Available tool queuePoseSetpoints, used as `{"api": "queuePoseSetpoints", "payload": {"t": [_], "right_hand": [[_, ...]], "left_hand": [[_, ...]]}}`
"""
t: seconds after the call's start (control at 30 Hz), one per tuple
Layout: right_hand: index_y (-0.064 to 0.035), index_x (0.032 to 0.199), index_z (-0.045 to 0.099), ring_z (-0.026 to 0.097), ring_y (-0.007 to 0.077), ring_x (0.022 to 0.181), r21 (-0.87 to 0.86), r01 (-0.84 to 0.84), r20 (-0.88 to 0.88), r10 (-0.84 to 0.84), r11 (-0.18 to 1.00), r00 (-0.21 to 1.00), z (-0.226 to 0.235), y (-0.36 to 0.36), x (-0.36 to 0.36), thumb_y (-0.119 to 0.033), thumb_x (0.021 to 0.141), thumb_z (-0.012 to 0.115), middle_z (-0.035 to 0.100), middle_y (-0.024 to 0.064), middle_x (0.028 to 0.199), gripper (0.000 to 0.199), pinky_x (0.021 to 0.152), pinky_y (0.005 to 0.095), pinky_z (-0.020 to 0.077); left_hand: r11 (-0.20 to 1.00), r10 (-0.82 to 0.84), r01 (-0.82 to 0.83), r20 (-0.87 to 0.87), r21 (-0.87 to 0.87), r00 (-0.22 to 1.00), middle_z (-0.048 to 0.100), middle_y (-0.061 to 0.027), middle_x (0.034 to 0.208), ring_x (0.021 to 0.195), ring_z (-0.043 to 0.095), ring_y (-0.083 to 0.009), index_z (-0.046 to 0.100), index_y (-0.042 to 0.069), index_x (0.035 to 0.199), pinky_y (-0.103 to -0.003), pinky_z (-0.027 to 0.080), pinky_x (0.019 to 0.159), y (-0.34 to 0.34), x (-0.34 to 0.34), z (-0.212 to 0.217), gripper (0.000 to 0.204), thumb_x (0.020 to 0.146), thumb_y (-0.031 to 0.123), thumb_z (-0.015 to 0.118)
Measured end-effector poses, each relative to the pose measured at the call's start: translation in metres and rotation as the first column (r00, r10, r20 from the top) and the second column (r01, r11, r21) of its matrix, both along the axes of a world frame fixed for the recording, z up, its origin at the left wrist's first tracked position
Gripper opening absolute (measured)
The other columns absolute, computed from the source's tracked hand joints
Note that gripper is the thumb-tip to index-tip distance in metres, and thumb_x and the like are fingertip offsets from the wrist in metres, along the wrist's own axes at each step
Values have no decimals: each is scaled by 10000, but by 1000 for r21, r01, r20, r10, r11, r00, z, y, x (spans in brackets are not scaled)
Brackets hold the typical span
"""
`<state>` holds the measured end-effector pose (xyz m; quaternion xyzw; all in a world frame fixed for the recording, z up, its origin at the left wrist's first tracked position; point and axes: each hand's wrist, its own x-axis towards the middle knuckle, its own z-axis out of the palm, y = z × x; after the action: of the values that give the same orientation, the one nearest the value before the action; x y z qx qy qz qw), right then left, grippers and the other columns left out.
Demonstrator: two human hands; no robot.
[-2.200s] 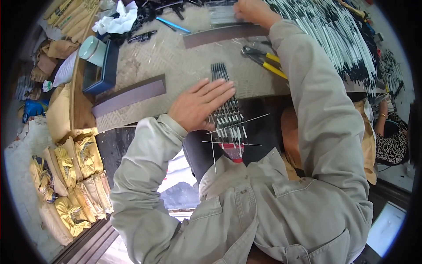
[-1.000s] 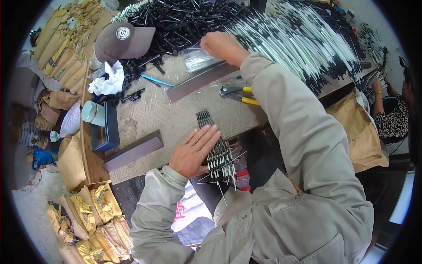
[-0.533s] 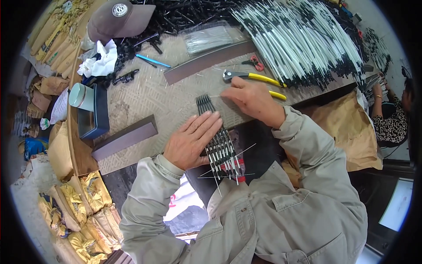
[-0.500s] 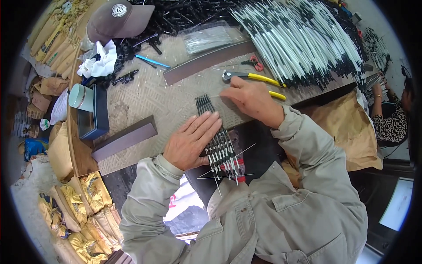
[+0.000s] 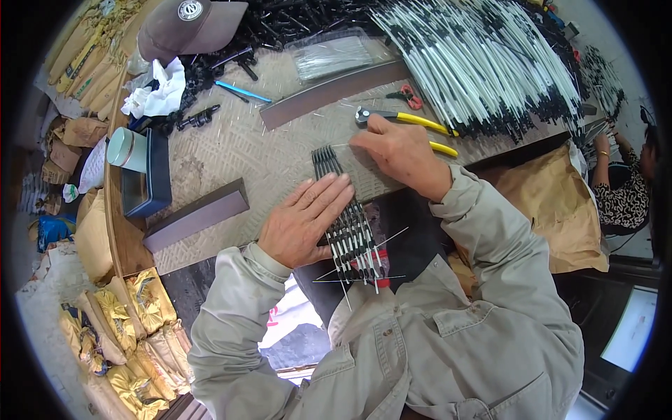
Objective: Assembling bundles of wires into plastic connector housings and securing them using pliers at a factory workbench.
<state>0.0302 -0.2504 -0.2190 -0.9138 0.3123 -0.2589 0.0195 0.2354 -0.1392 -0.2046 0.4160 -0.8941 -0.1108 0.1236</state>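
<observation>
My left hand (image 5: 297, 220) lies across a side-by-side row of slim black-and-white rods (image 5: 358, 241), fingers on top and thumb bent toward the underside. The rods' black tips fan out past the fingers on the table, and their white-banded ends reach over the table's edge toward me. Thin wires (image 5: 388, 239) cross the row near its close end. In a pinch, my right hand (image 5: 406, 157) has a fine wire (image 5: 341, 145) that points left at the black tips. Just behind this hand lie yellow-handled cutting pliers (image 5: 427, 124), partly covered by it.
A large heap of white-and-black rods (image 5: 483, 63) fills the back right. Metal bars (image 5: 336, 92), red-handled snips (image 5: 409, 98), a clear tray of thin pins (image 5: 332, 59), a cap (image 5: 189, 28) and a green-lidded cup (image 5: 128, 150) are around. Another person (image 5: 623, 175) sits far right.
The fine wire in my right hand now lies closer to the black tips. Both hands are otherwise nearly where they were; the view has shifted slightly.
</observation>
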Motion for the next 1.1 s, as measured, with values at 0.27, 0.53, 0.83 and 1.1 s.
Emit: {"api": "queuePoseSetpoints", "payload": {"t": [0.27,0.53,0.83,1.1], "right_hand": [[-149,863,613,566,222,599,-24,-21,19,22,999,1000,0,-1,1,-83,759,583,495,37,735,126,481,335,403],[-141,869,620,567,226,607,-24,-15,24,15,1000,1000,-1,0,1,-67,752,586,498,37,743,143,476,331,402],[-148,875,630,562,225,605,-46,-20,45,22,999,999,-5,-8,-2,-79,757,585,499,39,749,144,489,325,409],[-151,868,630,559,203,599,-72,-103,38,106,992,994,-7,-18,-4,-87,762,588,485,38,733,130,507,307,415]], "left_hand": [[1000,-1,1,-16,0,1000,362,-87,1392,1295,337,-244,371,54,1328,-393,275,1056,1,2,-2,782,574,15,574],[1000,-2,2,-6,0,1000,361,-88,1393,1296,336,-250,369,54,1330,-393,273,1059,1,1,-2,788,571,15,580],[1000,2,-2,-6,-7,1000,365,-91,1390,1294,340,-251,373,52,1325,-396,281,1053,1,0,-2,769,584,18,579],[1000,9,-9,7,-13,1000,370,-89,1387,1292,342,-248,372,54,1326,-394,285,1050,1,0,-1,754,597,-4,553]]}}
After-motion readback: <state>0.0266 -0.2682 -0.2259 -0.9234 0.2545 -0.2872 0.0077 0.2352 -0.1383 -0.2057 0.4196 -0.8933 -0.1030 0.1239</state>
